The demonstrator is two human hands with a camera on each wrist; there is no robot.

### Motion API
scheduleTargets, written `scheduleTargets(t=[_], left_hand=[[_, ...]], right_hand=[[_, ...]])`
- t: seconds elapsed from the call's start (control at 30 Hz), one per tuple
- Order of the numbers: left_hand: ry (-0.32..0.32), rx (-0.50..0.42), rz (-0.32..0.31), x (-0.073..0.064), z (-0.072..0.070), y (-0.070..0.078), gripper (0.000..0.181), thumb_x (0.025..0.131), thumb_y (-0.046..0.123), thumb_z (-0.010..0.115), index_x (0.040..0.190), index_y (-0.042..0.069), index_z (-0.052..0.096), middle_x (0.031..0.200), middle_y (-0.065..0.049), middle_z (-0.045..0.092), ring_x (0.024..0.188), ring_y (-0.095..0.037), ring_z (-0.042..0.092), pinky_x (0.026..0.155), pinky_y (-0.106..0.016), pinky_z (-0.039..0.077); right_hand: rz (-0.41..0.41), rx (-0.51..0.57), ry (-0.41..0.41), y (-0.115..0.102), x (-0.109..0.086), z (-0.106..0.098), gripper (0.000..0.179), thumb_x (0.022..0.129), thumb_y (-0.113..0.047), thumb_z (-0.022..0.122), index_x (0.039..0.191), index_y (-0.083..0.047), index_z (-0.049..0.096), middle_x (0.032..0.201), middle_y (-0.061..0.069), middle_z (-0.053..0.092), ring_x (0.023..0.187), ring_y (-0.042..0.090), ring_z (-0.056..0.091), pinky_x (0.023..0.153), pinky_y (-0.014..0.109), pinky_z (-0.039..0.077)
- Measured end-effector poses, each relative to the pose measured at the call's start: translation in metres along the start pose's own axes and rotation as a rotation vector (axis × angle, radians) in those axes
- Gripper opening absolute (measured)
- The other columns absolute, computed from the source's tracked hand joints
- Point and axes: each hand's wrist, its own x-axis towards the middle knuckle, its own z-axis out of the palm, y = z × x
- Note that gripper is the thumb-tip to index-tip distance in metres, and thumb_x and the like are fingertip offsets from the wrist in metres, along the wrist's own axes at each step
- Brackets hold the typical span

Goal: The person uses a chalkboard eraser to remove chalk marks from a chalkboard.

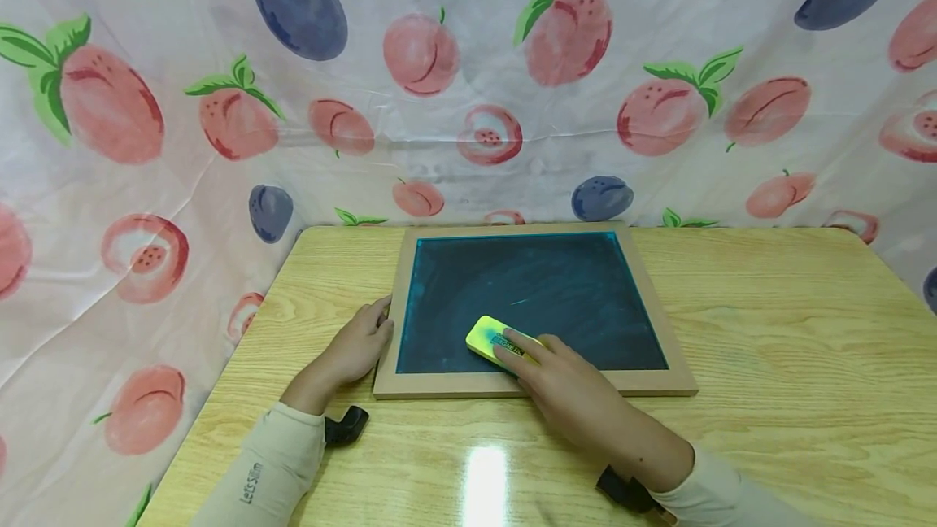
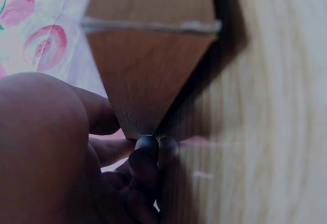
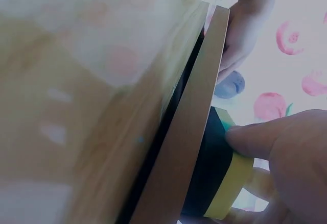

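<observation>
A small chalkboard [image 1: 542,283] with a light wooden frame lies on the table, its dark surface streaked with faint chalk haze and one short pale line. My left hand [image 1: 360,341] grips the left side of the frame; in the left wrist view its thumb and fingers meet around the wooden edge [image 2: 153,60]. Over the board's lower middle, my right hand [image 1: 578,397] holds a yellow chalkboard eraser [image 1: 481,337] marked "MAGNETIC". From the right wrist, the eraser's dark felt side [image 3: 212,152] faces the board, with the thumb on its yellow body.
The wood-grain table [image 1: 776,348] extends on both sides of the board. Behind and to the left hangs a fruit-print cloth [image 1: 476,39]. Black wrist-camera mounts [image 1: 347,427] stick out beside both sleeves.
</observation>
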Motion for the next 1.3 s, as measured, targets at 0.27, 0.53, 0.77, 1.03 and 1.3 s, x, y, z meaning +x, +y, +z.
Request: scheduleTargets(t=[0.27,0.53,0.77,1.03,1.3], left_hand=[[-0.006,0.008,-0.009,0.001,-0.001,0.0,0.051,0.101,0.024,0.03,0.147,0.008,0.019,0.103,-0.01,0.045,0.079,-0.019,0.045,0.068,-0.031,0.037],[0.003,0.009,-0.015,0.003,0.0,0.0,0.05,0.101,0.024,0.031,0.147,0.009,0.02,0.101,-0.009,0.046,0.077,-0.018,0.045,0.066,-0.03,0.037],[0.004,0.019,-0.019,0.003,0.0,-0.001,0.05,0.101,0.025,0.031,0.147,0.008,0.02,0.103,-0.009,0.046,0.077,-0.018,0.045,0.066,-0.03,0.037],[0.002,0.019,-0.013,0.003,0.0,-0.001,0.05,0.101,0.024,0.031,0.147,0.009,0.019,0.103,-0.009,0.046,0.078,-0.018,0.045,0.066,-0.03,0.037],[0.006,0.027,-0.013,0.002,-0.001,0.001,0.05,0.101,0.025,0.03,0.147,0.008,0.02,0.105,-0.009,0.047,0.08,-0.018,0.046,0.068,-0.03,0.037]], right_hand=[[0.056,0.077,-0.079,0.002,0.001,-0.003,0.05,0.092,-0.019,0.055,0.139,-0.026,0.042,0.146,0.0,0.036,0.11,0.018,0.05,0.083,0.031,0.049],[0.114,0.027,-0.046,0.026,0.004,-0.006,0.054,0.088,-0.012,0.061,0.138,-0.02,0.044,0.146,0.008,0.036,0.109,0.026,0.052,0.079,0.035,0.052],[0.25,0.017,-0.038,0.059,0.002,-0.014,0.049,0.09,-0.008,0.057,0.138,-0.011,0.044,0.144,0.018,0.036,0.102,0.035,0.052,0.079,0.042,0.05],[0.319,-0.029,-0.024,0.093,-0.005,-0.025,0.048,0.088,-0.006,0.058,0.135,-0.002,0.046,0.138,0.027,0.039,0.11,0.048,0.051,0.086,0.055,0.044],[0.409,-0.022,-0.029,0.111,-0.009,-0.031,0.048,0.088,-0.004,0.057,0.134,0.0,0.046,0.136,0.03,0.039,0.094,0.053,0.052,0.077,0.057,0.047]])
